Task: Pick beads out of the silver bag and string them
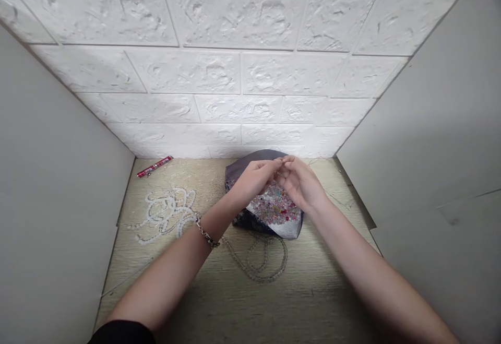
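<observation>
My left hand (256, 177) and my right hand (301, 181) meet fingertip to fingertip above a dark fabric pouch (245, 162). Both are closed in a pinch, and whatever lies between the fingers is too small to make out. Below them, a heap of small beads (277, 208), pink, clear and several other colours, rests in the pouch's pale opening. From under the pouch's front edge, a strand of clear beads (266, 279) loops over the table. A beaded bracelet (206, 233) circles my left wrist.
White and clear bead strands (166, 213) lie tangled on the wooden table (305, 302) at left. Behind them is a slim red patterned object (154, 166). A thin needle-like rod (127, 277) lies front left. White brick-patterned wall (219, 72) and grey side panels (422, 151) enclose the table.
</observation>
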Demonstrator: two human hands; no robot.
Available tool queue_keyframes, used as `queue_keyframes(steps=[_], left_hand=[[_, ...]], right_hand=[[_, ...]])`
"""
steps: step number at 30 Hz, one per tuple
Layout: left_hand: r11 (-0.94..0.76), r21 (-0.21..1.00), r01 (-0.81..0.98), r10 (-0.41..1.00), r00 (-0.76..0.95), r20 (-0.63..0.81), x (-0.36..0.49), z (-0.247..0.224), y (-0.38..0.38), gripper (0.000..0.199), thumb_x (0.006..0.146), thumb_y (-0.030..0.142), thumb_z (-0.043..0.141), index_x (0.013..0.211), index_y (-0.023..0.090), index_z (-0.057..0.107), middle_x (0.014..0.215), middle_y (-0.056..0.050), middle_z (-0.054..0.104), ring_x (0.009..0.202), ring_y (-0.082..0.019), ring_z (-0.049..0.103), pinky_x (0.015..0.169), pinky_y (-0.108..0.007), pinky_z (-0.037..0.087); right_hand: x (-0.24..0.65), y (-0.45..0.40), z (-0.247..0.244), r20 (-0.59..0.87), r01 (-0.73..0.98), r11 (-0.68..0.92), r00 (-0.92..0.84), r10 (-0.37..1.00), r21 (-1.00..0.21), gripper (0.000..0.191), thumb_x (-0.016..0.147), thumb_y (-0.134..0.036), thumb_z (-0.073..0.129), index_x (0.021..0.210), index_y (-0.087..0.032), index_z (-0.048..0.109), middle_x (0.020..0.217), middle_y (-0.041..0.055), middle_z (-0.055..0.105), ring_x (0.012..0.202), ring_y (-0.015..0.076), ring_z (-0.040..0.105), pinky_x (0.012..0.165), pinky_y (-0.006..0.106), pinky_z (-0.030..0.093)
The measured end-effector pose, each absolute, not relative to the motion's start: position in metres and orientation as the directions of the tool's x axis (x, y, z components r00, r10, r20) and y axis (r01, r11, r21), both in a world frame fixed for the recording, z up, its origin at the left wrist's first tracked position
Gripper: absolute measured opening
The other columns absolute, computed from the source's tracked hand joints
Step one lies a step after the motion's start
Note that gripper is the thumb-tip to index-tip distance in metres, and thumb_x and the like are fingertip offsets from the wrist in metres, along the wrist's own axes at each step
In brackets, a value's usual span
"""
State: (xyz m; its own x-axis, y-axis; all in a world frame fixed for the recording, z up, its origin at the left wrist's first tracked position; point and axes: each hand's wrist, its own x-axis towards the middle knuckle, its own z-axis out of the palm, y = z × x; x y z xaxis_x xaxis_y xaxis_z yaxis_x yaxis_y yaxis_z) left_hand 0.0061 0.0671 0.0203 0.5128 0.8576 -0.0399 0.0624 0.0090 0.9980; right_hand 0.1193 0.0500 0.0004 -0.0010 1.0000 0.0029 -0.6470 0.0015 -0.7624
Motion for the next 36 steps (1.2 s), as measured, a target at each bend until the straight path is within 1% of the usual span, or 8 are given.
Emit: queue_keyframes(steps=[3,7,13,19,23,27,30,36], left_hand=[[0.130,0.991,-0.044,0.814,0.575,-0.081,0.006,0.023,0.064,0.028,0.074,0.042,0.039,0.072,0.016,0.048,0.044,0.007,0.022,0.034,-0.002,0.015,0.032,-0.019,0.009],[0.203,0.968,-0.149,0.750,0.659,-0.056,0.004,0.025,0.062,0.021,0.072,0.038,0.045,0.075,0.017,0.045,0.046,0.008,0.021,0.033,-0.001,0.015,0.032,-0.018,0.007],[0.259,0.937,-0.234,0.677,0.736,-0.003,0.000,0.028,0.063,0.021,0.066,0.033,0.054,0.072,0.014,0.047,0.052,0.004,0.039,0.037,-0.002,0.035,0.030,-0.015,0.015],[0.150,0.968,-0.200,0.626,0.777,0.064,-0.009,0.033,0.064,0.018,0.068,0.032,0.053,0.069,0.014,0.052,0.049,0.001,0.052,0.035,-0.003,0.039,0.033,-0.015,0.025],[0.080,0.976,-0.203,0.608,0.786,0.114,-0.014,0.038,0.065,0.015,0.063,0.026,0.058,0.067,0.013,0.056,0.065,-0.003,0.060,0.060,-0.010,0.054,0.056,-0.022,0.042],[-0.030,0.985,-0.168,0.600,0.785,0.152,-0.015,0.042,0.064,0.017,0.064,0.027,0.055,0.070,0.012,0.059,0.071,-0.005,0.060,0.072,-0.013,0.054,0.070,-0.027,0.041],[-0.124,0.990,-0.066,0.619,0.775,0.130,-0.013,0.045,0.060,0.017,0.069,0.027,0.050,0.071,0.012,0.060,0.074,-0.005,0.060,0.073,-0.012,0.053,0.070,-0.026,0.040],[-0.223,0.971,0.087,0.648,0.757,0.081,-0.010,0.058,0.049,0.019,0.072,0.027,0.047,0.065,0.013,0.059,0.069,-0.003,0.059,0.069,-0.010,0.051,0.067,-0.023,0.039]], right_hand=[[0.126,0.050,0.008,0.091,-0.562,0.063,-0.021,0.996,-0.825,0.010,0.062,-0.010,0.050,0.059,-0.018,0.053,0.076,-0.0018,0.059,0.072,0.0090,0.052,0.062,0.022,0.044],[0.136,0.049,0.018,0.174,-0.390,0.129,-0.082,0.981,-0.912,0.008,0.061,-0.010,0.052,0.059,-0.017,0.054,0.083,0.0007,0.057,0.078,0.0107,0.051,0.069,0.024,0.041],[0.144,0.043,0.036,0.259,-0.143,0.233,-0.206,0.944,-0.962,0.003,0.060,-0.016,0.058,0.062,-0.018,0.057,0.096,0.0025,0.053,0.093,0.0160,0.048,0.078,0.031,0.039],[0.150,0.040,0.055,0.346,0.057,0.380,-0.306,0.887,-0.923,0.006,0.059,-0.021,0.062,0.063,-0.019,0.058,0.105,0.0017,0.050,0.105,0.0190,0.041,0.083,0.036,0.037],[0.149,0.039,0.063,0.304,0.119,0.378,-0.403,0.863,-0.918,0.005,0.061,-0.021,0.060,0.065,-0.018,0.058,0.107,0.0028,0.049,0.101,0.0188,0.044,0.077,0.034,0.040],[0.147,0.035,0.068,0.252,0.198,0.365,-0.438,0.863,-0.910,0.006,0.063,-0.020,0.055,0.066,-0.016,0.059,0.107,0.0046,0.049,0.095,0.0176,0.048,0.073,0.033,0.041],[0.153,0.033,0.071,0.262,0.270,0.383,-0.393,0.881,-0.883,0.008,0.064,-0.020,0.053,0.067,-0.015,0.059,0.102,0.0052,0.052,0.094,0.0171,0.048,0.075,0.034,0.039],[0.171,0.034,0.067,0.365,0.436,0.406,-0.178,0.914,-0.803,0.010,0.065,-0.022,0.052,0.069,-0.015,0.058,0.090,0.0049,0.057,0.085,0.0162,0.051,0.075,0.033,0.038]])
